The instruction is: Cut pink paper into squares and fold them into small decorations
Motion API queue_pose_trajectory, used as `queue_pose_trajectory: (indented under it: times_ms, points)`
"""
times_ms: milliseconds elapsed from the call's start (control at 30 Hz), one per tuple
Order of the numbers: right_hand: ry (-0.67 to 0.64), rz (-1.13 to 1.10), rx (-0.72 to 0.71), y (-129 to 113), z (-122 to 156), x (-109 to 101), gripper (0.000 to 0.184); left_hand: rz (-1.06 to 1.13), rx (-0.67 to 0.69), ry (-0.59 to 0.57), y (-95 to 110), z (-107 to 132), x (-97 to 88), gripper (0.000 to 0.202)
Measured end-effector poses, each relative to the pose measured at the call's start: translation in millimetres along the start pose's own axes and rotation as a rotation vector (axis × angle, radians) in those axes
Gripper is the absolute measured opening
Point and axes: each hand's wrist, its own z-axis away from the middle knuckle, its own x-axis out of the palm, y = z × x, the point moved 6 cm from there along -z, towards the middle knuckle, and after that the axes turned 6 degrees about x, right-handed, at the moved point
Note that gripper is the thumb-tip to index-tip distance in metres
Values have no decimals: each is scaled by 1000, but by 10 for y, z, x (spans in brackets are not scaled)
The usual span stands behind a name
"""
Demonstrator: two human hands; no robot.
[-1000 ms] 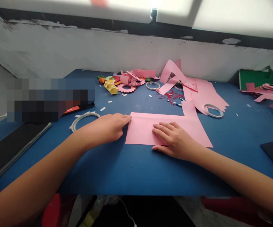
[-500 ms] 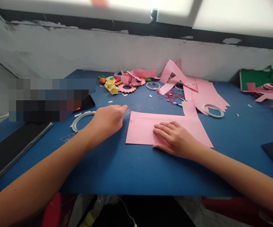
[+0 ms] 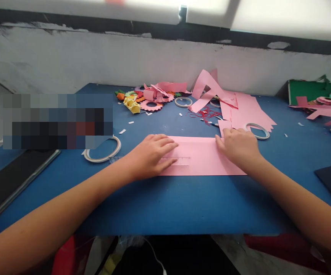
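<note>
Scuffed white wall (image 3: pixel 154 57) backs my view, and a blue bench (image 3: pixel 168 206) spreads below it. I take the pink sheet (image 3: pixel 202 149) as the middle of my dial; it lies flat near the bench's front edge. On my feed the 2 hands are apart from each other. At 9 o'clock the left hand (image 3: pixel 156 156) rests over the sheet's left end, its thumb and fingers spread, with a clear ruler (image 3: pixel 184 161) running beneath it onto the paper. Toward 3 o'clock the right hand (image 3: pixel 238 145) bends over the sheet's far right part; I cannot tell whether it pinches the paper or only presses it. Just beyond its fingers a narrow pink flap (image 3: pixel 224 124) shows.

Farther out at 9 o'clock I see a pale ring (image 3: pixel 99 161) lying near the left forearm. Between 10 and 11, paper flowers (image 3: pixel 151 105) are heaped. At 12 sits a tangle of red threads (image 3: pixel 207 114); between 1 and 2, more pink paper (image 3: pixel 248 109); at 2, another ring (image 3: pixel 268 134), just beside the right hand, and well past it a green board (image 3: pixel 299 91).
</note>
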Motion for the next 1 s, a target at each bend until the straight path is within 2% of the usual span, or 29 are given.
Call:
queue_pose_trajectory:
  times_ms: [67,133,267,400,500,600,733,867,1000]
  points:
    - [-69,26,73,113,-87,83,44,-65,-118,-84,-207,2,50,47]
    - [-130,35,106,168,-143,147,44,-67,-179,-111,-331,9,72,53]
    - [-190,33,107,149,-159,187,42,-15,-200,-101,-352,13,80,62]
    - [-201,26,91,104,-128,168,43,67,-253,24,-371,-3,29,54]
    - [-186,28,80,100,-128,162,44,112,-365,167,-501,4,-30,49]
    - [-166,37,69,103,-138,176,43,161,-455,251,-631,19,-55,40]
    - [-117,54,75,84,-112,173,42,191,-509,311,-732,37,-88,28]
    - [-33,53,35,-11,-2,86,43,164,-563,360,-826,83,-148,27]
    - [5,40,-26,-106,112,1,47,136,-626,361,-925,144,-202,28]
